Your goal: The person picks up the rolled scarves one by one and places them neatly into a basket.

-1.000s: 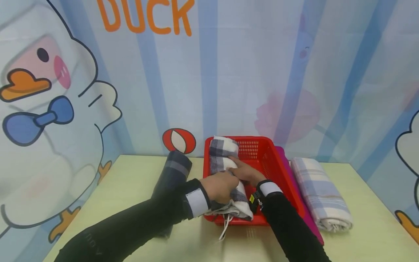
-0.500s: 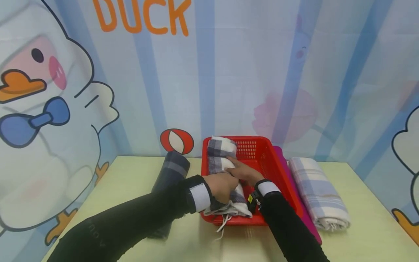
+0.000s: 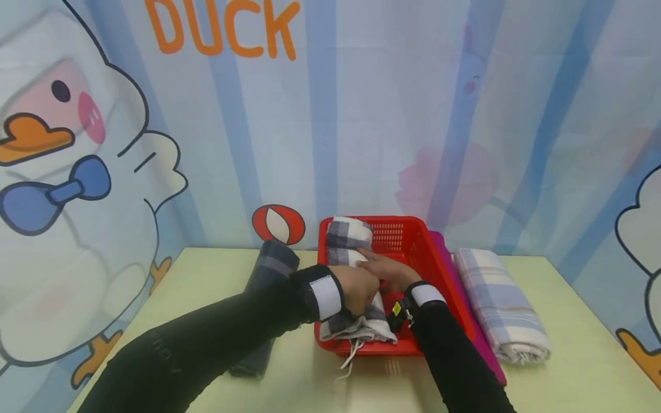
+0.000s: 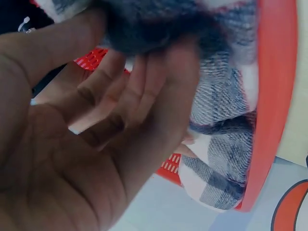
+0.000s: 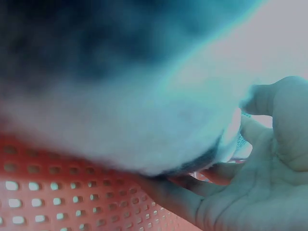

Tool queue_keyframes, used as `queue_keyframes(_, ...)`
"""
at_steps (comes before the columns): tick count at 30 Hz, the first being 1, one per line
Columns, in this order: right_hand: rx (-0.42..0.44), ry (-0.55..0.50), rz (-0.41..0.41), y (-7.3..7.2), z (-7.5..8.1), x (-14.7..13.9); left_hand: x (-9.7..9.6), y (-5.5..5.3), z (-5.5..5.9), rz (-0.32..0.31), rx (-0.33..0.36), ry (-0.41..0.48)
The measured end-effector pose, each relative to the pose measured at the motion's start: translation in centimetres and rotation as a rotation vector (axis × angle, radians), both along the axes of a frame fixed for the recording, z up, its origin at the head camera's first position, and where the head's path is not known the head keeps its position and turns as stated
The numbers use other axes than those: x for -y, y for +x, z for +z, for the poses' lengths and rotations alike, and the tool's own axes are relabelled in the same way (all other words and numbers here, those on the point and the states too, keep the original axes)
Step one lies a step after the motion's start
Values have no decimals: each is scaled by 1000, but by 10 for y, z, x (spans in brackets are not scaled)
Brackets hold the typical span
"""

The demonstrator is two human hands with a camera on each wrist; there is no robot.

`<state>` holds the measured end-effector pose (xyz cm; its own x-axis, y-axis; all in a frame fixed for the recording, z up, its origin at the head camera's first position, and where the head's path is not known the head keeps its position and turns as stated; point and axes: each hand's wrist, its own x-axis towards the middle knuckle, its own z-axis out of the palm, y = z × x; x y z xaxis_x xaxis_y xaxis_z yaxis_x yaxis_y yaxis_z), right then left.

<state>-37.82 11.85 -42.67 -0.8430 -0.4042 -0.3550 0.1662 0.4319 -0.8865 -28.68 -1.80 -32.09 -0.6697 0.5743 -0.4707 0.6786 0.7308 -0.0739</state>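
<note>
A rolled black, grey and white checked scarf [image 3: 350, 232] lies lengthwise along the left side of the red plastic basket [image 3: 449, 287], its loose fringe hanging over the near rim. My left hand [image 3: 357, 289] grips the scarf's middle from above; in the left wrist view its thumb and curled fingers [image 4: 180, 72] meet the dark fabric. Just beyond it, my right hand [image 3: 387, 269] holds the roll's right side, with fingertips laid over the top. In the right wrist view its thumb and bent fingers surround the roll [image 5: 120, 115], which is blurred up close.
To the left of the basket lies a dark rolled scarf [image 3: 273, 264], partly hidden by the left sleeve. A folded magenta cloth [image 3: 488, 355] runs along the basket's right side. Beyond it lies a pale checked folded scarf [image 3: 501, 304]. A printed curtain [image 3: 361, 115] hangs behind the table.
My left hand has shifted slightly right and turned over the scarf. My right hand stays at nearly the same spot. The whole head view has drifted a little.
</note>
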Motion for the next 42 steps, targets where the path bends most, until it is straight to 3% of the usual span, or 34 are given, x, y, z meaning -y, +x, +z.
queue_keyframes(4,48,-64,-15,-4,1,-4,-3,1,3,-19,-9,-65)
queue_keyframes(10,107,-117,-105,-3,1,-10,-5,6,4,-29,-27,-130)
queue_keyframes(17,160,-147,-205,4,-4,-10,-7,9,-4,-28,-15,-155)
queue_keyframes(23,152,-157,-211,1,-3,-9,-6,6,-3,4,-4,-133)
queue_keyframes(30,157,-172,-211,-2,1,-7,-5,6,-1,-19,-5,-147)
queue_keyframes(42,152,-125,-227,-2,0,-7,-2,4,-12,8,12,-119)
